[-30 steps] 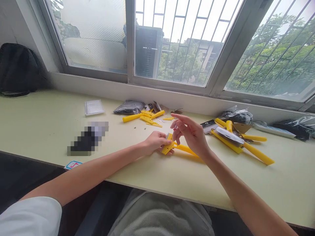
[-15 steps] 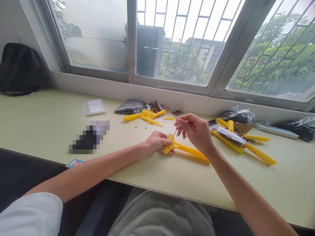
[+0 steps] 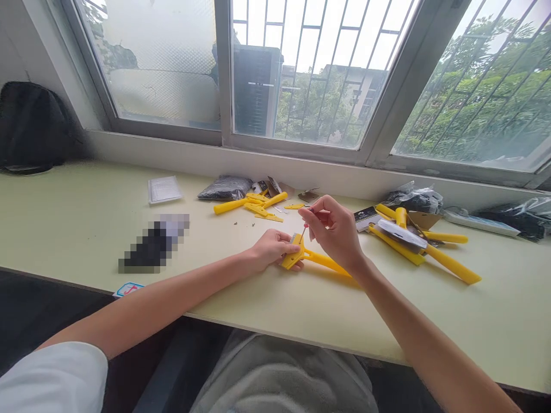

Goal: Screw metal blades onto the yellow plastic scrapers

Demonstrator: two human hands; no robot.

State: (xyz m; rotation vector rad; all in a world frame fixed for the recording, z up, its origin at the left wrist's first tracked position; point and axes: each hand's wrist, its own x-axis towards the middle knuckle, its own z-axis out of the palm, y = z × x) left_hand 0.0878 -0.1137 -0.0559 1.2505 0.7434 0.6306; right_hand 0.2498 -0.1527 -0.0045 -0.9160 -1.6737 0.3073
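Note:
My left hand (image 3: 275, 250) grips the head of a yellow scraper (image 3: 329, 263), thumb on top and fingers beneath. The scraper's handle runs right, passing under my right wrist. Above the head, my right hand (image 3: 329, 223) is closed in a pinch on a small screwdriver (image 3: 305, 230). Its thin shaft slants down and its tip meets the scraper head near my left thumb. A greyish blade edge shows along the head's upper left side.
Yellow scraper parts (image 3: 258, 205) lie beyond my hands, beside a dark plastic-wrapped packet (image 3: 225, 187). More yellow scrapers (image 3: 451, 263) are piled at the right. A clear flat case (image 3: 165, 190) and a black bag (image 3: 37, 126) are at the left.
My right hand has shifted slightly left and its fingers have turned around the screwdriver. The scraper's handle is now more covered by my right wrist. The view has moved a little.

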